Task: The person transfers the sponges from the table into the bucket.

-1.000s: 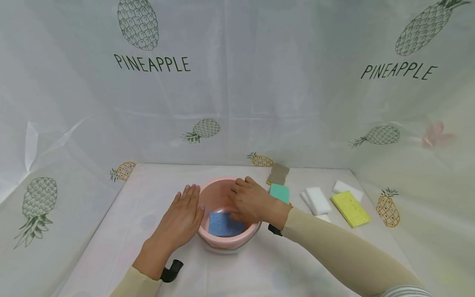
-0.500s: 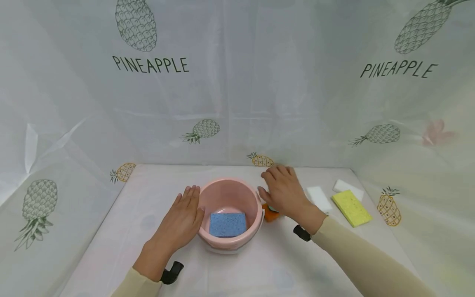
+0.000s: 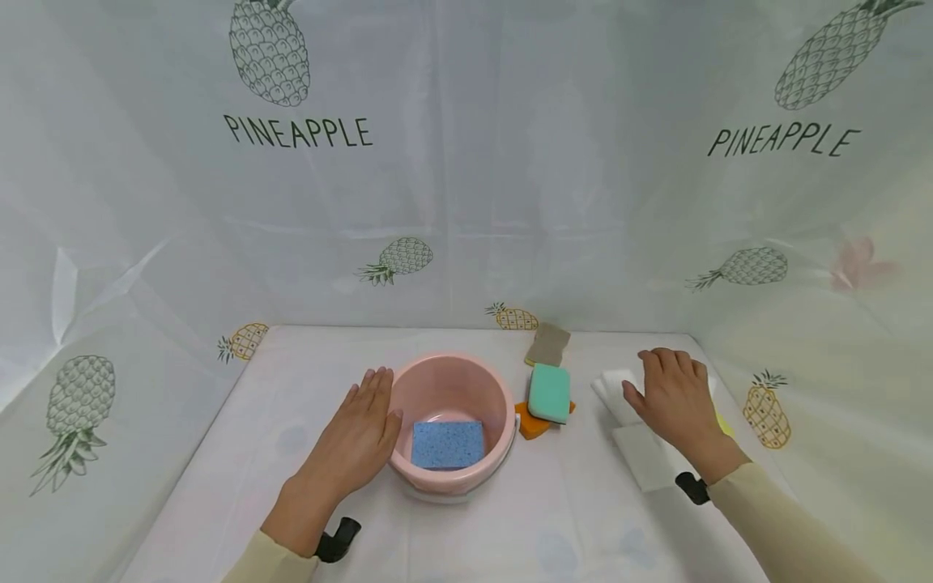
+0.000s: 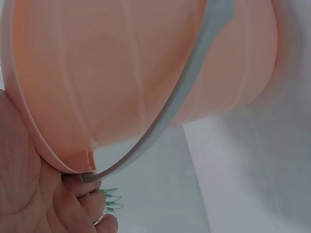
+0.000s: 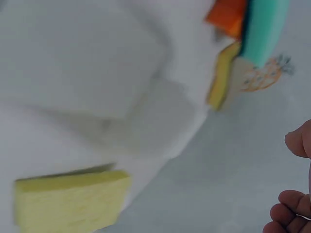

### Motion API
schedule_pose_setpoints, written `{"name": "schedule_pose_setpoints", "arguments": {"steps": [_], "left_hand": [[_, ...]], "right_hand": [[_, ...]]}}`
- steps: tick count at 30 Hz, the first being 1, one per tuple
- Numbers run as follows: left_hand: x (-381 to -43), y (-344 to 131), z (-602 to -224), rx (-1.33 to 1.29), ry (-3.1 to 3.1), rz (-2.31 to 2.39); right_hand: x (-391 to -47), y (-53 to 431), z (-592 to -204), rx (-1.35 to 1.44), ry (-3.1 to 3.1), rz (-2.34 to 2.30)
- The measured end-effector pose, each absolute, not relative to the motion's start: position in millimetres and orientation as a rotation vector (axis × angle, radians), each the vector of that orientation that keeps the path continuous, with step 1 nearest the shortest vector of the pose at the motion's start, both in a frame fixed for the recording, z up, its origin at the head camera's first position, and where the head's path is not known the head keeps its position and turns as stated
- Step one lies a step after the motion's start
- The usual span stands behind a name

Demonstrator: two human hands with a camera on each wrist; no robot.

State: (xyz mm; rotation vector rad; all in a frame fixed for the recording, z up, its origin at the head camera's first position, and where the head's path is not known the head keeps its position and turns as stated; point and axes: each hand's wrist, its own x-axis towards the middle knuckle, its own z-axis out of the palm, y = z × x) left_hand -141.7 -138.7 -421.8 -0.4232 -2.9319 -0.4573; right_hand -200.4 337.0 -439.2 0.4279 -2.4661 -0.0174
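Note:
My left hand (image 3: 350,437), its fingers straight, rests against the left rim of a pink bucket (image 3: 452,372). In the left wrist view that hand touches the rim by one end of the pale handle (image 4: 170,109), which hangs down the bucket's side. A blue sponge (image 3: 448,445) lies at the bottom of the bucket. Over on the right, my right hand (image 3: 678,401) hovers with nothing in it, above several white sponges (image 3: 645,460) and a yellow sponge (image 5: 73,204). The hand and wrist hide most of the yellow sponge in the head view.
Just right of the bucket, a mint-green sponge (image 3: 549,393) lies on an orange sponge (image 3: 534,426). Behind them is a grey-brown sponge (image 3: 548,344) with a yellow side. White cloth (image 3: 313,162) printed with pineapples closes off the back and sides.
My right hand came out of the bucket, leaving the blue sponge inside, and moved right past the green sponge to the white sponges. My left hand stays at the rim.

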Motion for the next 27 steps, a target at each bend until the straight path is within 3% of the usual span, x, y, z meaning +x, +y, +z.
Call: {"name": "schedule_pose_setpoints", "arguments": {"steps": [11,27], "left_hand": [[-142,-139,-424,-0.410,-2.943,-0.467],[-141,-139,-421,-0.421,-2.931,-0.486]], "right_hand": [[-180,409,-465,0.242,-2.700,-0.199],[-163,447,-497,0.012,-2.867,-0.240]]}}
